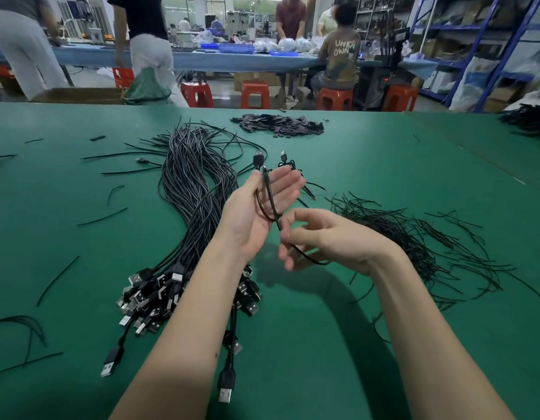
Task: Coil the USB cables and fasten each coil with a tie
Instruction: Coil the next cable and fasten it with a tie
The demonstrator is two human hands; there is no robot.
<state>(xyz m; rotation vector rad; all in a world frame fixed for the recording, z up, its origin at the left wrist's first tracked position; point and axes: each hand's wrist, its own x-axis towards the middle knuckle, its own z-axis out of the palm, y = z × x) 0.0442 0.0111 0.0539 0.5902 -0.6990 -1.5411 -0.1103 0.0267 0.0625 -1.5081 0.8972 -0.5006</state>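
Green table [353,298] | USB cable [270,204] runs lengthwise, plug up | left hand [256,207], right hand [317,237] pinch it

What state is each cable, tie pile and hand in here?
Held cable: partly looped, untied.
Left hand: palm up, thumb pinning the cable.
Right hand: pinching the cable.
Cable bundle: uncoiled, lying flat.
Ties: loose pile.
Coiled cable: on the table.

shirt back [341,48]: "UNKN" over "OWN", pale letters on a seated person's brown shirt, far beyond the hands across the room
other text: none legible
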